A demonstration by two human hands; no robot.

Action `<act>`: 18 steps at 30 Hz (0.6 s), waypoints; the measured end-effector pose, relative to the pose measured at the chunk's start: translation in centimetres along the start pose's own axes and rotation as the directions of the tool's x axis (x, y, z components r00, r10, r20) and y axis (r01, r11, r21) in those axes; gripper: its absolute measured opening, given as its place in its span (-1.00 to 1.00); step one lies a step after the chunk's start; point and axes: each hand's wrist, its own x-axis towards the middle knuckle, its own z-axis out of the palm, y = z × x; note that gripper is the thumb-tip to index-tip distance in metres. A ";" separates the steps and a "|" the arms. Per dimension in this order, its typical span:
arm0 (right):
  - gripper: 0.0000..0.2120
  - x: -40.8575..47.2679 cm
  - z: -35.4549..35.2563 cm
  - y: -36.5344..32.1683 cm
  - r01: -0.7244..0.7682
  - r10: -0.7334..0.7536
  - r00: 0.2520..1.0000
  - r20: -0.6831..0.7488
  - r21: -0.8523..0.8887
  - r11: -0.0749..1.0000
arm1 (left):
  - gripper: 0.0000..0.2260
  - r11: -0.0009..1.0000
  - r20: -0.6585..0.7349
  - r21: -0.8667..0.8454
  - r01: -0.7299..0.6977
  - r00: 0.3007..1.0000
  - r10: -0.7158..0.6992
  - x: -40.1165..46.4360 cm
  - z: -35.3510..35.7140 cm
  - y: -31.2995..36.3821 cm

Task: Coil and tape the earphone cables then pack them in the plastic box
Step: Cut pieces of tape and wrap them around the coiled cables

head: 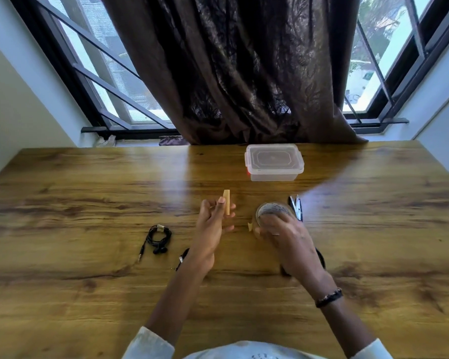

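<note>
The left hand (213, 224) pinches a short strip of tape (226, 202) between its fingertips; the strip stands nearly upright, its long axis pointing away from the person. The right hand (283, 239) grips the tape roll (271, 212), a little blurred. Scissors (296, 207) lie just beyond this hand. To the left of the left hand lies a coiled earphone cable (158, 238), already taped, with its plug pointing toward the person. The plastic box (274, 163), lid on, sits well beyond both hands.
</note>
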 end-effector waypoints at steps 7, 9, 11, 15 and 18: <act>-0.61 4.9 -3.9 -3.8 -0.388 0.183 0.921 0.342 0.810 0.439 | -0.61 0.928 0.286 -0.254 0.273 0.938 -0.198 -2.7 -2.4 1.2; -0.62 5.4 -3.8 -4.9 -0.450 0.126 0.892 0.434 0.831 0.327 | -0.58 0.933 0.287 -0.241 0.267 0.938 -0.194 -3.2 -2.9 1.5; -0.66 5.4 -3.6 -6.1 -0.473 0.072 0.878 0.473 0.837 0.273 | -0.54 0.947 0.260 -0.208 0.245 0.947 -0.188 -3.6 -3.3 1.8; -0.70 5.4 -3.4 -7.6 -0.484 0.042 0.871 0.489 0.842 0.238 | -0.55 0.960 0.207 -0.172 0.221 0.961 -0.184 -4.0 -4.5 1.9; -0.73 5.6 -3.2 -8.6 -0.488 0.043 0.868 0.495 0.835 0.254 | -0.57 0.966 0.181 -0.144 0.215 0.965 -0.188 -4.0 -5.6 2.0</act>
